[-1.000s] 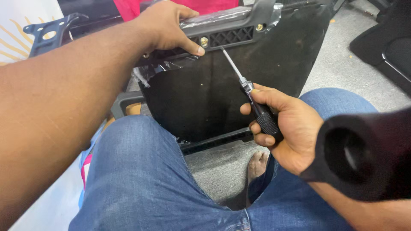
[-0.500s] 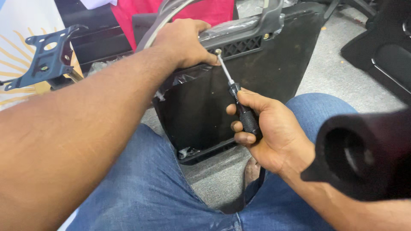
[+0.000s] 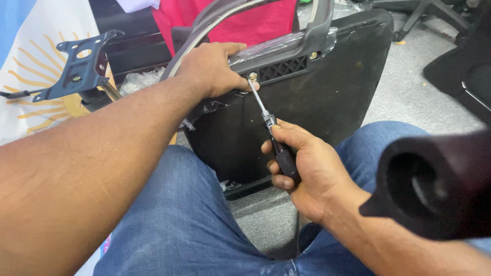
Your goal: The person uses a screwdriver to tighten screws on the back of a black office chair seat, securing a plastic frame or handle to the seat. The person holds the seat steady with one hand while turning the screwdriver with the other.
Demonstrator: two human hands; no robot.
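My right hand (image 3: 302, 168) is closed around the black handle of a screwdriver (image 3: 271, 134), its thin shaft angled up and away so the tip sits on a brass-coloured screw (image 3: 252, 76) in the grey armrest bracket (image 3: 286, 64). My left hand (image 3: 212, 69) is clamped over the top of that bracket just left of the screw, thumb almost touching the shaft's tip, pressing the part down against the black chair seat (image 3: 312, 107) that stands on edge between my knees. A second screw (image 3: 313, 54) sits further right in the same bracket. As I judge it, the shaft meets the screw at a slant, so the tip could ride out of the head and chew it, or skid into my left thumb, which is right beside it. The seat is only propped against my jeans, so a hard push might make it tip or slide. The loose plastic wrap (image 3: 266, 45) under my left palm could let that hand slip too.
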